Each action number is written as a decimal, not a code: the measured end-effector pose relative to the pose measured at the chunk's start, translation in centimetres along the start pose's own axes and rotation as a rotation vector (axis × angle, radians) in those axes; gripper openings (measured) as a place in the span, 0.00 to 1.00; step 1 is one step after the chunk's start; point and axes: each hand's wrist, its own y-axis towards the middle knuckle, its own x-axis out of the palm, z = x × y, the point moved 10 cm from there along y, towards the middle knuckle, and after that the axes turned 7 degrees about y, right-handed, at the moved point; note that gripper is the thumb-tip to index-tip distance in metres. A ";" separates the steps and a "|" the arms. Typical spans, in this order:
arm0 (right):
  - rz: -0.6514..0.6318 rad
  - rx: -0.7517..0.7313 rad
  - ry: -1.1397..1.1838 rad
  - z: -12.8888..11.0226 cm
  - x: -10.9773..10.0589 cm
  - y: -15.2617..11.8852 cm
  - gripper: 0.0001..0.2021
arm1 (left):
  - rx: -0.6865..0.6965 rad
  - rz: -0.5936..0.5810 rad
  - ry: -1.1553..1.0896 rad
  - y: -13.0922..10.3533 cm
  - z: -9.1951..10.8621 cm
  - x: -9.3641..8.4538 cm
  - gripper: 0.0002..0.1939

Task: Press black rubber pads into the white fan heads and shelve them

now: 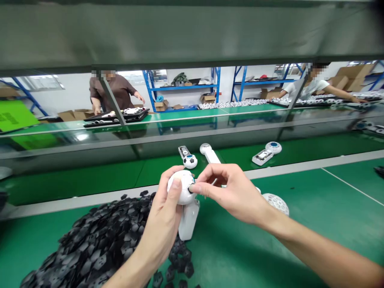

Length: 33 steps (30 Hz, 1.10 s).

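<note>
My left hand [165,208] is wrapped round the ball-shaped head of a white handheld fan [189,220], whose handle hangs down below. My right hand [231,190] has thumb and index finger pinched on a small black pentagon piece [190,188] against the right side of the head. The fingertips partly hide that piece. Beneath and left of my left hand spreads a heap of black pentagon pieces [99,236] on the green work surface [240,248]. A white round grille part [276,204] lies behind my right wrist.
On the green conveyor belt [156,172] lie a fan with black pentagons [190,161], a white one [210,153] and an opened one [267,153]. A metal shelf [192,36] spans overhead. Across the line, two people handle black trays [132,117] of white parts.
</note>
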 end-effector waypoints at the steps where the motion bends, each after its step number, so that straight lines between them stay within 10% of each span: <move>1: 0.008 -0.011 -0.016 -0.2 0.0 -0.2 0.09 | 0.012 0.005 0.033 -0.1 0.2 0.0 0.31; 22: 0.074 -0.167 0.082 -2.1 0.6 -2.3 0.05 | 0.276 0.156 0.359 -1.6 4.8 -0.6 0.30; 33: -0.207 -0.120 0.187 -3.3 1.0 -1.9 0.16 | 0.431 0.176 0.476 -1.9 6.5 -1.4 0.24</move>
